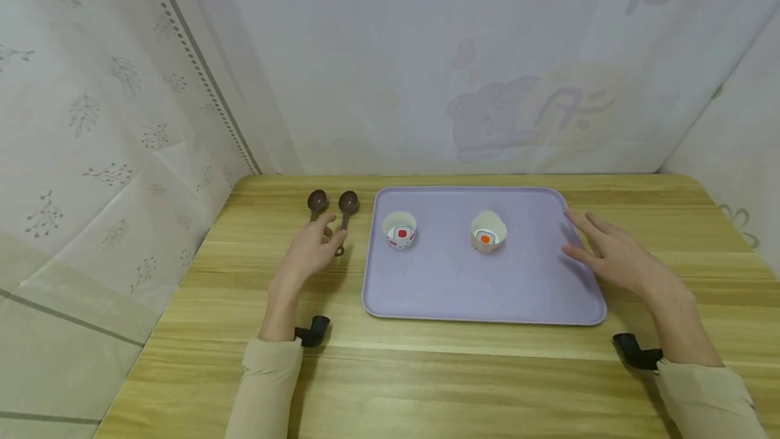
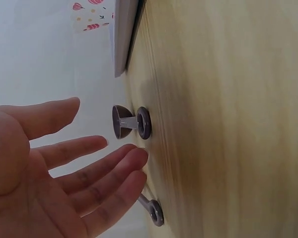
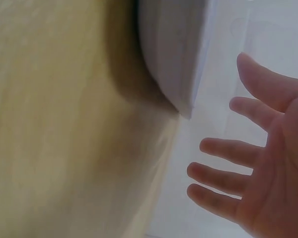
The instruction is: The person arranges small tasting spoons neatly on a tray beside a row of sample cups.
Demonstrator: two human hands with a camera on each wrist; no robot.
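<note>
Two brown measuring spoons lie on the table left of a lilac tray. My left hand [image 1: 307, 249] hovers over their handles, thumb and fingers apart. In the left wrist view, the right-hand measuring spoon [image 2: 123, 122] shows its bowl and ringed handle, with my fingertips near it and a gap between. The other measuring spoon [image 1: 317, 200] is partly covered by my fingers. At the right edge of the tray [image 1: 439, 290], my right hand [image 1: 621, 256] is held with fingers spread and nothing in it; whether it touches the rim I cannot tell.
On the tray stand two paper baking cups: a red-patterned cup [image 1: 399, 230] at left and a pale cup [image 1: 488, 232] near the middle, each with a coloured mark inside. The wooden table [image 1: 426, 385] meets curtain-like cloth [image 1: 341, 87] at the back and sides.
</note>
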